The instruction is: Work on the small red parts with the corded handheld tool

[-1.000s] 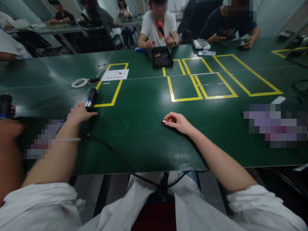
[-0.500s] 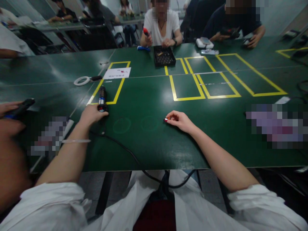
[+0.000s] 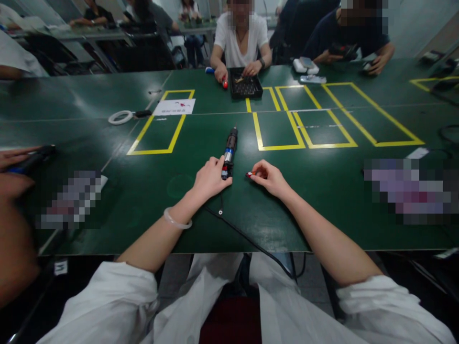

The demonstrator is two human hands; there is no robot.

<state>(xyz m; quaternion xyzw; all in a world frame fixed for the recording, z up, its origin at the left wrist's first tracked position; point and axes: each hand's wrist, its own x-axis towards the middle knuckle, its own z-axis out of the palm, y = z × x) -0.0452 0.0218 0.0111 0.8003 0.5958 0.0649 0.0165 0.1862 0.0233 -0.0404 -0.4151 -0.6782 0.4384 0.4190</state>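
My left hand [image 3: 211,179] is closed around the rear part of a black corded electric screwdriver [image 3: 230,143] with a silver and blue band. The tool points away from me, low over the green table or lying on it; which, I cannot tell. Its black cord [image 3: 247,236] runs from the rear toward the table's near edge. To the right, my right hand [image 3: 268,177] pinches a small red and silver piece [image 3: 249,175] between thumb and fingers. That piece is too small to name, and a short gap separates it from the screwdriver.
Yellow tape outlines [image 3: 281,147] mark the green table [image 3: 143,191]. A printed card [image 3: 174,107] and a coiled white cable [image 3: 121,117] lie at the left. Across from me, a person reaches into a black tray [image 3: 246,91]. A co-worker's hand [image 3: 16,165] holds a dark tool at far left.
My left hand has carried the screwdriver rightward from the left taped outline to beside my right hand, dragging the cord along. The person opposite has lowered a red-tipped tool beside the tray.
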